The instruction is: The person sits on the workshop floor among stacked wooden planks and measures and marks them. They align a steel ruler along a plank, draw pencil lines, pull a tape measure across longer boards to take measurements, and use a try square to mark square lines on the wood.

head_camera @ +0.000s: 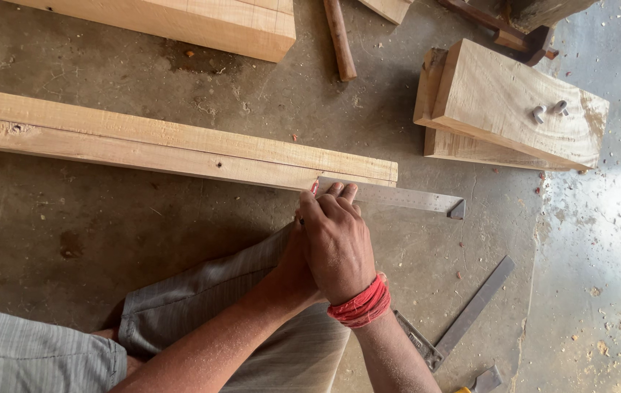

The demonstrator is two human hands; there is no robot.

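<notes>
Right hand (pixel 338 244): we see it at mid-frame, fingers curled down onto the steel ruler (pixel 397 196), pressing it flat.
Left hand (pixel 292 266): mostly hidden under the right; we cannot tell its grip.
Ruler: it lies against the end of the long plank (pixel 179 149), which runs from the left edge.
Around: we see a wood block (pixel 518 109) upper right and a square (pixel 463 316) lower right.

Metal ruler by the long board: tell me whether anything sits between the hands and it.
Nothing visible does. The right hand already presses its fingers onto the metal ruler, which lies against the end of the long board. The left hand is mostly hidden under the right, beside the same spot.
</notes>
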